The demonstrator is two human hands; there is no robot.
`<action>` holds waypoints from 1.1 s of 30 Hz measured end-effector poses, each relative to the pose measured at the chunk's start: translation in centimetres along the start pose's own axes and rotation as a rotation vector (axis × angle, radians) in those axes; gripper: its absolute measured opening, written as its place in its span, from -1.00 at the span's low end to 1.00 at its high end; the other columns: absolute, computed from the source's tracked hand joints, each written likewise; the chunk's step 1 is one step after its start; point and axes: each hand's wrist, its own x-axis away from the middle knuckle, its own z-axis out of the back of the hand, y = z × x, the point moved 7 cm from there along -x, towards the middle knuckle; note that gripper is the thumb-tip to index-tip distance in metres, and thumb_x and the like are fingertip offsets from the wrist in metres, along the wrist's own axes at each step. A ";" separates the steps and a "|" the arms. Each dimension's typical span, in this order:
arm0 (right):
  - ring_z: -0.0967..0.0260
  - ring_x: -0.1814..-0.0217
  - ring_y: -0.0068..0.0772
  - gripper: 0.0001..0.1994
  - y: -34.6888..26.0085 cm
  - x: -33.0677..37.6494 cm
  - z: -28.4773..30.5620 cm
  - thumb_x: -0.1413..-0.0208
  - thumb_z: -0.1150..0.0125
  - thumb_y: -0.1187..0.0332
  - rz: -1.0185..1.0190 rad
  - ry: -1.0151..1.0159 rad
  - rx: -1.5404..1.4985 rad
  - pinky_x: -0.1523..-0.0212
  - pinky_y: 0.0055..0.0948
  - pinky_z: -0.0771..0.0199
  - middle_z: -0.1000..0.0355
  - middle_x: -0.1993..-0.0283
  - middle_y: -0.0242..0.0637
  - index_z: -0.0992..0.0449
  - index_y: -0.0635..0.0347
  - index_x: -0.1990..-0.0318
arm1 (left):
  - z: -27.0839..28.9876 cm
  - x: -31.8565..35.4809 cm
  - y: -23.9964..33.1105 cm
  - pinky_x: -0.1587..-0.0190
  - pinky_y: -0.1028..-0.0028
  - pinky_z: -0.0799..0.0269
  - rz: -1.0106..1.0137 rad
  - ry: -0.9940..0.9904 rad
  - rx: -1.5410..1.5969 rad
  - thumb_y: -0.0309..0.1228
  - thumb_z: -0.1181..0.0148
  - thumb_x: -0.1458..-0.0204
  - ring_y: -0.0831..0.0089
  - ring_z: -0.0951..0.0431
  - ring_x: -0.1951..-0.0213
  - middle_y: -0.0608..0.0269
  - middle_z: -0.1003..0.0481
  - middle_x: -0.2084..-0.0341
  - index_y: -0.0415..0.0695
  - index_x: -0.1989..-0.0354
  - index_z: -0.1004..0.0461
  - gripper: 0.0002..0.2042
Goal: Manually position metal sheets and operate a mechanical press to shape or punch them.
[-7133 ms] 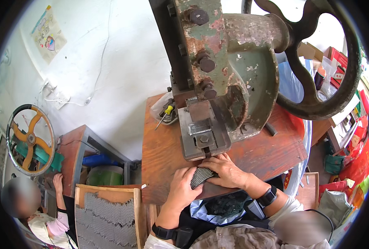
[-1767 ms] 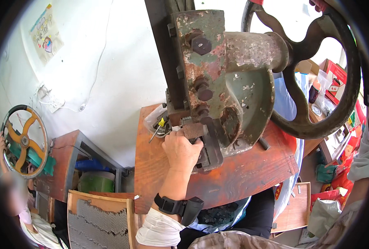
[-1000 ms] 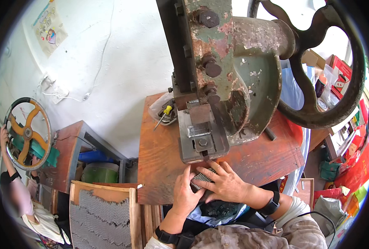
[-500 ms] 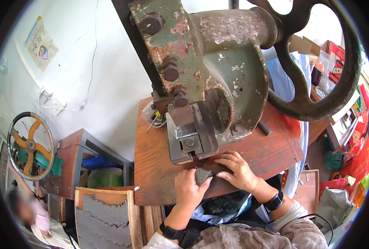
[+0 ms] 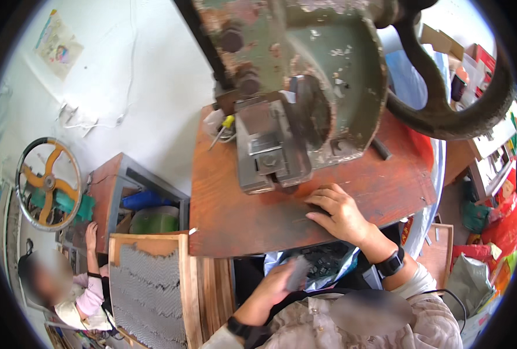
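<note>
My left hand has its fingers closed round a small stack of grey ribbed metal pieces, smeared by motion. It is off the table, beside an open bag that holds many small dark pieces. My right hand rests on the wooden table with thumb and fingers apart, and nothing shows in it. Just beyond it stands the press's steel die block, with a slot at its near edge. The worn green press rises above that.
A large handwheel juts out at the right. To my left leans a wooden tray filled with rows of grey metal pieces. Another person is near a second wheel. A short bar lies beside the press.
My left hand has moved from the table edge down toward me with the metal stack. My right hand stays on the table. The view has tilted lower, and the other person has shifted.
</note>
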 end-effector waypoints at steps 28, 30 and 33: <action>-0.28 0.11 0.00 -0.82 0.0 0.3 -1.2 0.25 -0.20 0.57 -0.152 -0.092 0.188 0.07 -0.18 -0.30 -0.37 0.29 -0.09 -0.46 0.36 0.38 | 35.8 26.5 27.2 0.23 0.45 -0.47 -0.514 1.184 -1.151 -0.31 -0.28 0.01 0.24 -0.57 0.33 0.01 -0.56 0.38 -0.44 0.07 -0.42 -0.56; -0.27 0.12 0.01 -0.82 -0.2 0.2 -1.4 0.26 -0.20 0.57 -0.123 -0.085 0.217 0.08 -0.17 -0.30 -0.35 0.29 -0.09 -0.45 0.36 0.39 | 37.2 26.7 27.5 0.24 0.49 -0.46 -0.488 1.148 -1.136 -0.38 -0.38 0.14 0.33 -0.55 0.33 0.03 -0.56 0.39 -0.44 0.07 -0.43 -0.52; -0.26 0.14 0.01 -0.82 -0.2 0.3 -1.4 0.26 -0.20 0.56 -0.098 -0.078 0.239 0.09 -0.16 -0.29 -0.33 0.29 -0.09 -0.44 0.35 0.39 | 38.6 26.2 27.3 0.24 0.51 -0.46 -0.427 1.028 -0.995 -0.44 -0.50 0.31 0.43 -0.54 0.34 0.07 -0.56 0.39 -0.45 0.09 -0.45 -0.45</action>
